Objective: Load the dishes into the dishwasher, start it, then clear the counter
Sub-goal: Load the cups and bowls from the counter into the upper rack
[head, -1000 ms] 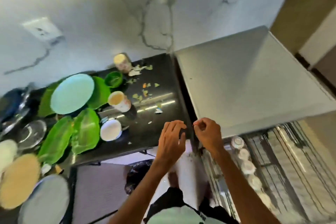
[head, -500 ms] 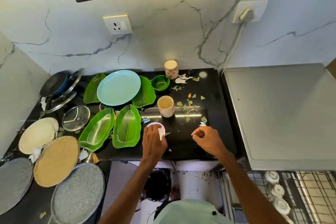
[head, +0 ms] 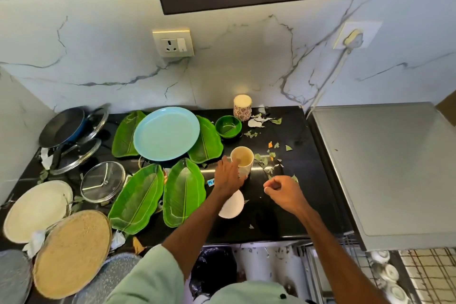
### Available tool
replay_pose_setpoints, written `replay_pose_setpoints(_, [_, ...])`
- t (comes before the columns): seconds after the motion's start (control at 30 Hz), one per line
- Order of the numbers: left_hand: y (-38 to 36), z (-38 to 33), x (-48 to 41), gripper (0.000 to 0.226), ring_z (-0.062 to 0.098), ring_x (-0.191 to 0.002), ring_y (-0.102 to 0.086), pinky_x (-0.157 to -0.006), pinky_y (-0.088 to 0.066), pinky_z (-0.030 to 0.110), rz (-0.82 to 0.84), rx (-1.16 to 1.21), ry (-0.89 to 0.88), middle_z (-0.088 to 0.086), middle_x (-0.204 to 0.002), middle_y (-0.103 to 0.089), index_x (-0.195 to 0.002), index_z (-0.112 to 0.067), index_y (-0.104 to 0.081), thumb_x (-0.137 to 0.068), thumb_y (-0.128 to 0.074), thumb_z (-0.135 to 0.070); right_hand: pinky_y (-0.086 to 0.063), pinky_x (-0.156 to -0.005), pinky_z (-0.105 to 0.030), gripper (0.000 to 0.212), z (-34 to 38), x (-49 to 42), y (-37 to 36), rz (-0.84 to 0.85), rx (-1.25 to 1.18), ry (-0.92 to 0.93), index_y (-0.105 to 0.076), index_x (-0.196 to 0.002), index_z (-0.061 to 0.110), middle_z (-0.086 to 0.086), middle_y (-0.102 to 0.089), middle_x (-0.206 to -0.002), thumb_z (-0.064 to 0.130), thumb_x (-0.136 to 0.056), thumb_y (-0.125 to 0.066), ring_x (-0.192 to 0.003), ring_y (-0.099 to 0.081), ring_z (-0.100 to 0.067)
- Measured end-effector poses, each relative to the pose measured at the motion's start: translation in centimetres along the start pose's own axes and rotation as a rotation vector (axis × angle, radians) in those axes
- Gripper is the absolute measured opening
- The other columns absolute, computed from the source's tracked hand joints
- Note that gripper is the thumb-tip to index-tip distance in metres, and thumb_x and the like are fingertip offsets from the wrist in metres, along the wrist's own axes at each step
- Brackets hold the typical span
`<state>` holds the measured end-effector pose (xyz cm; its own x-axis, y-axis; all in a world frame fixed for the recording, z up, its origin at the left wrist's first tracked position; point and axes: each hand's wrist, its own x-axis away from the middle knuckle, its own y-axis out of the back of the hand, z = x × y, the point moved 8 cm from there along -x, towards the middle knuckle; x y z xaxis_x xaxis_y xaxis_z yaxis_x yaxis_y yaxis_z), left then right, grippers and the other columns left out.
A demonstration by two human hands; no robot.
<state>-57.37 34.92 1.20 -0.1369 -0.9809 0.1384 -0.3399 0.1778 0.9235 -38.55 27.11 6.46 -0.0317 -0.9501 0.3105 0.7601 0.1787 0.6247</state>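
My left grip (head: 228, 176) lay with fingers fairly straight against the near side of the patterned cup (head: 244, 159). It was touching, not yet wrapped round as far as I could see. And my right grip (head: 281, 189) hovered just beside, fingers curled; pinching a scrap or not, I couldn't tell.

Loading looked barely begun, I judged. A few white cups (head: 389, 273) sat in the pulled-out rack (head: 424, 266). The blue plate (head: 166, 137), leaf plates (head: 137, 201), green bowl (head: 228, 126), white bowl (head: 232, 207), pan (head: 63, 127) and lids (head: 102, 181) crowded the counter (head: 283, 217) among leaf scraps (head: 262, 159). Starting and clearing were left.
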Motion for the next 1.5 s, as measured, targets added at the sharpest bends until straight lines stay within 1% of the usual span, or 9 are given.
replay_pose_setpoints(0.13, [-0.4,0.4,-0.6,0.037,0.046,-0.11,-0.054,-0.087,-0.045,0.046,-0.018,0.152,-0.101,0.028,-0.121,-0.056,-0.12,-0.001,-0.063,-0.086,-0.062,-0.018,-0.06,-0.076,-0.03,0.006,0.3,-1.6,0.7,-0.019,-0.007,-0.034,-0.077,-0.091,0.017,0.005,-0.074,-0.087,0.015,-0.086,-0.074,-0.082,-0.069,-0.01])
replay_pose_setpoints(0.4, [2.6,4.8,2.1,0.063,0.024,-0.097,-0.066,-0.082,-0.057,0.039,-0.175,0.791,0.199,0.01,-0.112,-0.069,-0.121,-0.004,-0.067,-0.073,-0.085,-0.041,-0.061,-0.084,-0.043,0.016,3.8,-9.8,2.3,-0.145,-0.037,-0.034,-0.075,-0.098,0.017,0.0,-0.075,-0.091,0.012,-0.084,-0.072,-0.08,-0.071,-0.018])
replay_pose_setpoints(0.53, [4.7,7.0,4.8,0.045,0.021,-0.089,-0.074,-0.073,-0.063,0.04,-0.154,1.147,0.289,0.003,-0.097,-0.077,-0.105,-0.01,-0.073,-0.071,-0.089,-0.036,-0.054,-0.087,-0.035,0.031,7.2,-15.2,2.1,-0.147,0.021,0.007,-0.068,-0.112,0.01,-0.008,-0.073,-0.101,0.014,-0.082,-0.075,-0.092,-0.067,-0.023])
replay_pose_setpoints(0.77, [7.7,8.0,8.9,0.069,0.03,-0.1,-0.072,-0.072,-0.06,0.043,-0.179,1.71,0.42,0.013,-0.113,-0.072,-0.131,-0.012,-0.047,-0.074,-0.083,-0.024,-0.054,-0.08,-0.037,0.052,11.8,-23.2,0.0,-0.046,0.286,0.169,-0.059,-0.121,-0.002,-0.021,-0.067,-0.116,0.019,-0.077,-0.078,-0.106,-0.065,-0.038])
replay_pose_setpoints(0.93, [9.4,6.9,10.2,0.037,0.025,-0.096,-0.072,-0.073,-0.06,0.042,-0.195,1.735,0.458,0.006,-0.104,-0.076,-0.117,-0.024,-0.061,-0.082,-0.067,-0.035,-0.044,-0.104,-0.05,0.078,14.4,-26.1,-0.8,-0.039,0.467,0.271,-0.038,-0.139,-0.006,-0.029,-0.045,-0.139,0.012,-0.075,-0.08,-0.129,-0.044,-0.045])
replay_pose_setpoints(1.07, [8.9,6.7,11.1,0.044,0.028,-0.1,-0.072,-0.075,-0.06,0.041,-0.248,1.757,0.529,0.011,-0.109,-0.075,-0.119,-0.021,-0.06,-0.079,-0.067,-0.038,-0.033,-0.114,-0.054,0.092,14.9,-29.9,-0.8,0.01,0.58,0.29,-0.028,-0.15,0.005,-0.022,-0.027,-0.155,0.019,-0.075,-0.081,-0.144,-0.025,-0.042])
replay_pose_setpoints(1.27, [6.8,5.2,12.5,0.061,0.034,-0.115,-0.066,-0.091,-0.055,0.048,-0.269,1.871,0.603,0.018,-0.123,-0.069,-0.134,-0.007,-0.054,-0.083,-0.068,-0.036,-0.034,-0.11,-0.055,0.08,13.4,-33.5,-1.4,0.135,0.622,0.241,-0.032,-0.151,0.025,-0.021,-0.021,-0.156,0.037,-0.085,-0.075,-0.142,-0.023,-0.046])
replay_pose_setpoints(1.4, [6.2,4.4,12.4,0.061,0.036,-0.119,-0.063,-0.105,-0.047,0.056,-0.29,1.88,0.601,0.018,-0.126,-0.067,-0.135,-0.009,-0.054,-0.083,-0.07,-0.037,-0.037,-0.103,-0.05,0.069,13.6,-33.4,-1.7,0.018,0.7,0.278,-0.042,-0.142,0.028,-0.024,-0.032,-0.149,0.044,-0.083,-0.075,-0.133,-0.03,-0.046])
replay_pose_setpoints(1.5, [6.4,3.3,11.9,0.075,0.037,-0.12,-0.063,-0.1,-0.05,0.054,-0.307,1.893,0.577,0.019,-0.129,-0.065,-0.136,-0.008,-0.053,-0.075,-0.079,-0.044,-0.037,-0.101,-0.047,0.059,13.5,-33.3,-1.0,-0.03,0.698,0.282,-0.048,-0.132,0.027,-0.026,-0.036,-0.141,0.038,-0.081,-0.077,-0.126,-0.035,-0.044])
